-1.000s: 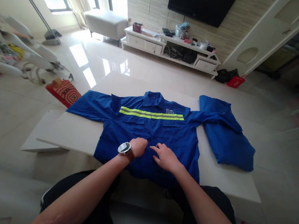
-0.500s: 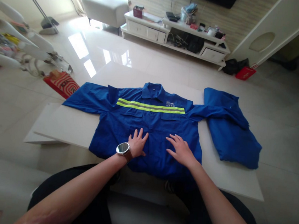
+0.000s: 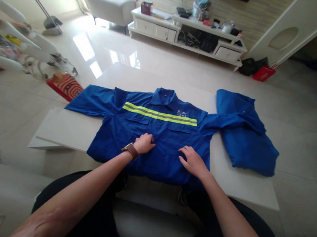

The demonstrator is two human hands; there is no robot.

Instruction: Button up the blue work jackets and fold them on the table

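A blue work jacket (image 3: 159, 133) lies front up, its collar away from me, with a yellow-green and grey stripe (image 3: 159, 114) across the chest. My left hand (image 3: 144, 143), with a watch on a brown strap at its wrist, has its fingers curled and pressed together on the jacket front; it pinches the blue cloth near the middle. On the right half of the front, my right hand (image 3: 192, 161) rests on the cloth with its fingers loosely bent and apart. The hem hangs over the near edge.
The pale table (image 3: 242, 184) bears a folded blue garment (image 3: 251, 147) at the right; the jacket's sleeve lies over it. A red patterned bag (image 3: 65, 87) stands beyond the table's left side. Farther off is a white cabinet (image 3: 153, 29) with various items.
My left hand has gone from spread fingers to a curled grip and turned at the wrist. The jacket's lower part has shifted left a little, and the stripe now slants.
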